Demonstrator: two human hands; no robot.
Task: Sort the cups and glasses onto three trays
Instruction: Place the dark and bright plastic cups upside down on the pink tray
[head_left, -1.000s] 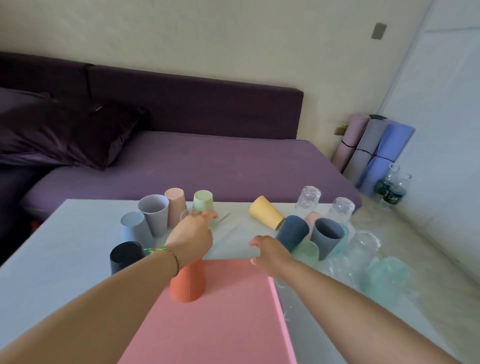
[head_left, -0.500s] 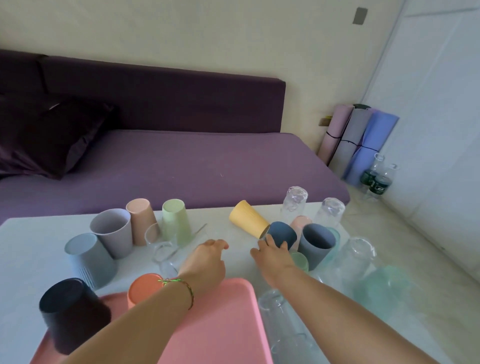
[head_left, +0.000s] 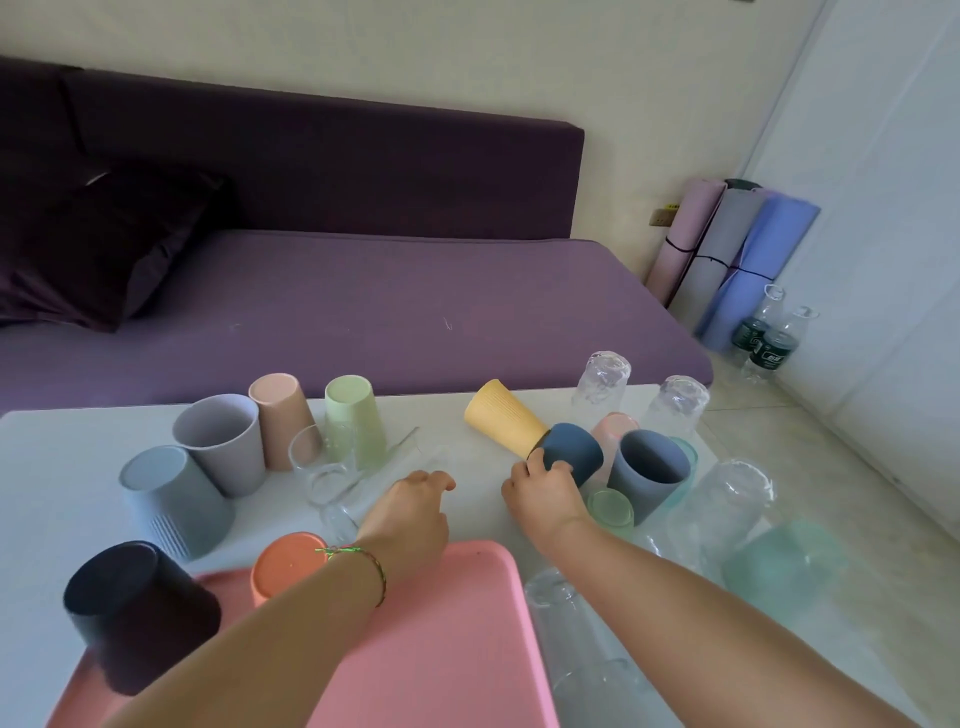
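Matte dark blue cup (head_left: 574, 451), tilted, gripped by right hand (head_left: 543, 498)

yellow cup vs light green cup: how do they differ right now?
Pose: the yellow cup lies on its side; the light green cup stands upside down.
Place: yellow cup in the right cluster, one end against the dark blue cup the right hand grips; light green cup in the left group, behind a clear glass.
Shared: both are opaque tumblers on the table, neither on a tray.
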